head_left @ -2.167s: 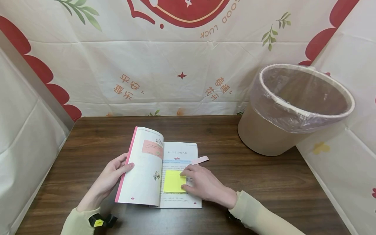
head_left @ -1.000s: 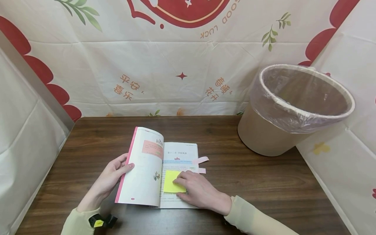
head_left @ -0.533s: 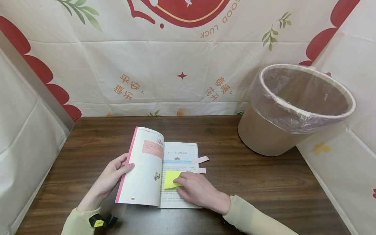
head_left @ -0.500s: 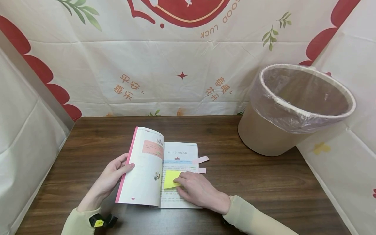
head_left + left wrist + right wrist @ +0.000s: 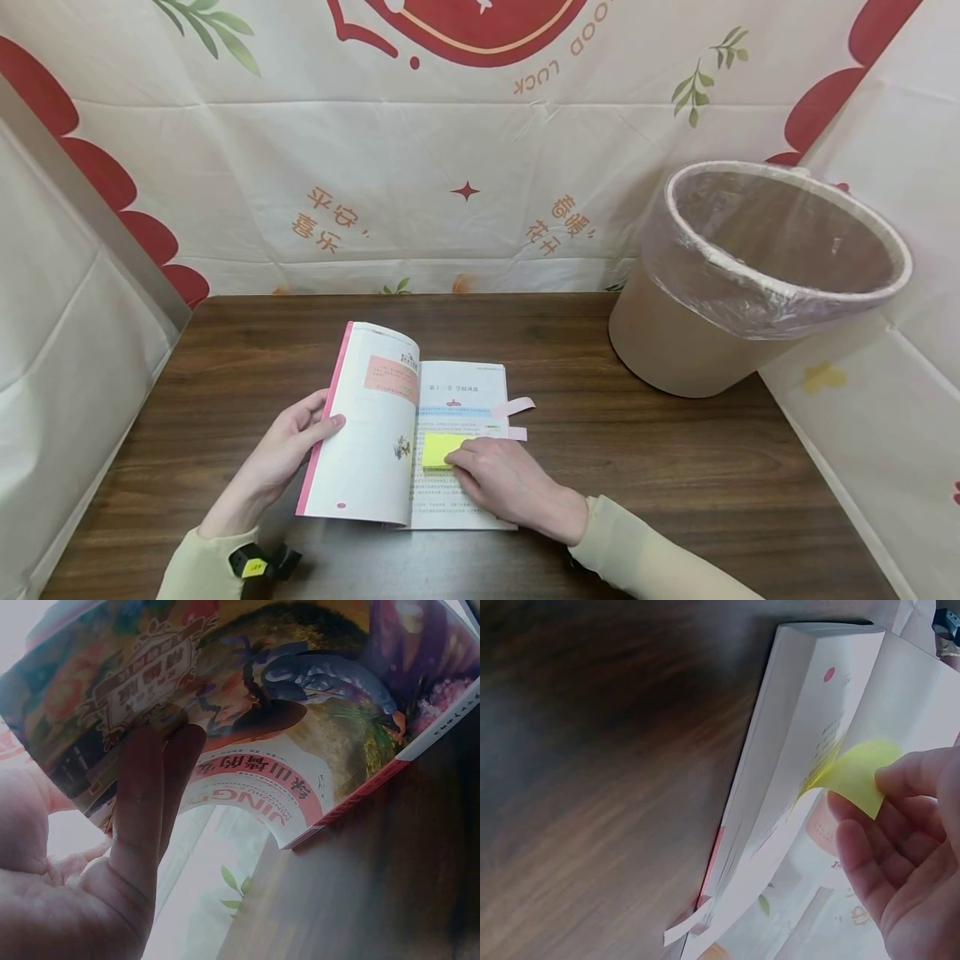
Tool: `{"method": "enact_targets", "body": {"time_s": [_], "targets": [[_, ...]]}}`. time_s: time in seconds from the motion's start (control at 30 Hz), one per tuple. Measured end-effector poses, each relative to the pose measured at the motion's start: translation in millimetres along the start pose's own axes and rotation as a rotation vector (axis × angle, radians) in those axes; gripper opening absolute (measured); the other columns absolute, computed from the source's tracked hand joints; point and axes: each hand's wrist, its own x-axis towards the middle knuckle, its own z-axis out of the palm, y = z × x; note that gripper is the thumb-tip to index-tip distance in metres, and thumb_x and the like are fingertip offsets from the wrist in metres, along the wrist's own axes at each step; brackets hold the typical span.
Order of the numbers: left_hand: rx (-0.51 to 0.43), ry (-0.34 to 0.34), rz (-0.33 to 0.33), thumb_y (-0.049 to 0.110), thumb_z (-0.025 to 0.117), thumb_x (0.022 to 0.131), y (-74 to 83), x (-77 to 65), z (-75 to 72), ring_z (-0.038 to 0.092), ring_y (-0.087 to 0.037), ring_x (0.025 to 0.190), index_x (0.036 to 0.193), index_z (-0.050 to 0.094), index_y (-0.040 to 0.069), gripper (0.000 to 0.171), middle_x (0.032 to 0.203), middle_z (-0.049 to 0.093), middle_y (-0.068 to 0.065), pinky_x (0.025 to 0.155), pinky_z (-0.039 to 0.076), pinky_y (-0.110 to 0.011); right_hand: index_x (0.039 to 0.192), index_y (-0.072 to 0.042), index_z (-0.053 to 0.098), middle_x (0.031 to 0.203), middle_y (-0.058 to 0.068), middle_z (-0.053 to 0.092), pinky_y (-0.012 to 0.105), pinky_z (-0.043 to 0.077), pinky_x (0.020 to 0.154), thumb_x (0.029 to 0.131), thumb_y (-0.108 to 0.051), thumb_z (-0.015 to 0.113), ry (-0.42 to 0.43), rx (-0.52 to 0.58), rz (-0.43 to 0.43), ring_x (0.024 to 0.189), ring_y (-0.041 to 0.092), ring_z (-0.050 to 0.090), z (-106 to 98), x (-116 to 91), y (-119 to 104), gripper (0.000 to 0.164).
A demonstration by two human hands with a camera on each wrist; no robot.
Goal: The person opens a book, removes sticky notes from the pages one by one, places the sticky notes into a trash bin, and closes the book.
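Note:
An open book (image 5: 468,379) lies on the table, its left part raised at a slant. My left hand (image 5: 288,437) grips the pink-edged outer side, thumb on the page. In the left wrist view, fingers (image 5: 139,802) of that hand rest against the colourful printed cover (image 5: 322,697). A yellow sticky note (image 5: 437,450) is on the right page, and my right hand (image 5: 517,483) pinches its free edge. The right wrist view shows the note (image 5: 859,776) curling up off the page between thumb and fingers, its other end still against the paper.
Two pale pink paper tabs (image 5: 519,406) stick out past the book's right edge. A beige waste bin (image 5: 660,350) with a clear plastic liner stands at the back right of the wooden table (image 5: 600,450). A printed cloth (image 5: 405,167) hangs behind.
My right hand has shifted slightly left and down, uncovering the lower pink tab. The yellow note, flat before, now has its lower edge lifted and folded upward. My left hand has held still.

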Motion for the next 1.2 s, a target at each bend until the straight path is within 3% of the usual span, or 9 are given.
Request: {"method": "enact_targets", "body": {"time_s": [0.4,0.8,1.2], "targets": [[-0.007,0.011,-0.003,0.019,0.057,0.097,-0.5,0.6,1.3,0.068,-0.030,0.091,0.143,0.034,-0.004,0.056,0.112,0.067,-0.013,0.074,0.055,-0.043,0.093,-0.014,0.074,0.085,-0.008,0.069,0.021,0.050,0.065,0.091,-0.013,0.059,0.027,0.046,0.065,0.075,0.000,0.060,-0.2,-1.8,2.0,0.015],[-0.013,0.012,-0.004,0.018,0.057,0.097,-1.8,0.3,1.4,0.068,-0.030,0.091,0.143,0.033,-0.004,0.056,0.111,0.067,-0.012,0.075,0.055,-0.043,0.101,-0.011,0.074,0.097,-0.003,0.071,0.024,0.053,0.075,0.088,-0.011,0.061,0.033,0.115,0.183,0.089,0.003,0.064,-0.5,-2.1,3.6,0.018],[-0.012,0.016,-0.015,0.020,0.058,0.097,-0.8,0.5,1.6,0.068,-0.030,0.091,0.143,0.033,-0.004,0.057,0.112,0.067,-0.013,0.075,0.055,-0.042,0.096,-0.013,0.074,0.093,-0.006,0.070,0.019,0.050,0.067,0.086,-0.011,0.063,0.062,0.153,0.247,0.077,-0.001,0.058,-2.2,-3.5,5.6,0.015]]}}
